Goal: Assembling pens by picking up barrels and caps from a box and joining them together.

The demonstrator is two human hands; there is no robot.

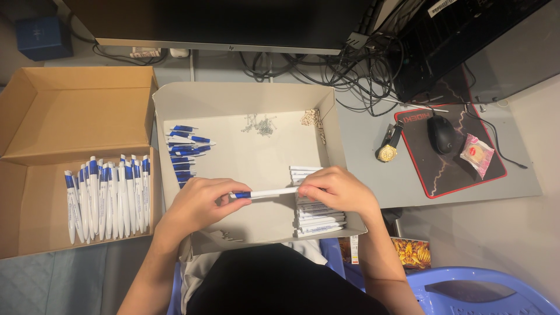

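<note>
Both hands hold one white pen with a blue tip (265, 193) level above a shallow white cardboard tray (245, 93). My left hand (201, 204) pinches the blue end; my right hand (338, 189) grips the white barrel end. Under my right hand lies a stack of white pen barrels (318, 219). A heap of blue pen parts (185, 153) sits at the tray's left side. Small metal springs (259, 125) and a cluster of small pale parts (312, 118) lie near the tray's far wall.
A brown cardboard box (70, 116) on the left holds a row of finished blue-and-white pens (108, 197). Behind are a monitor (221, 23) and tangled cables (350, 70). To the right: a wristwatch (388, 146), a mouse (440, 134) on a mousepad (466, 175), a wrapped snack (476, 153). A blue plastic chair (478, 291) stands lower right.
</note>
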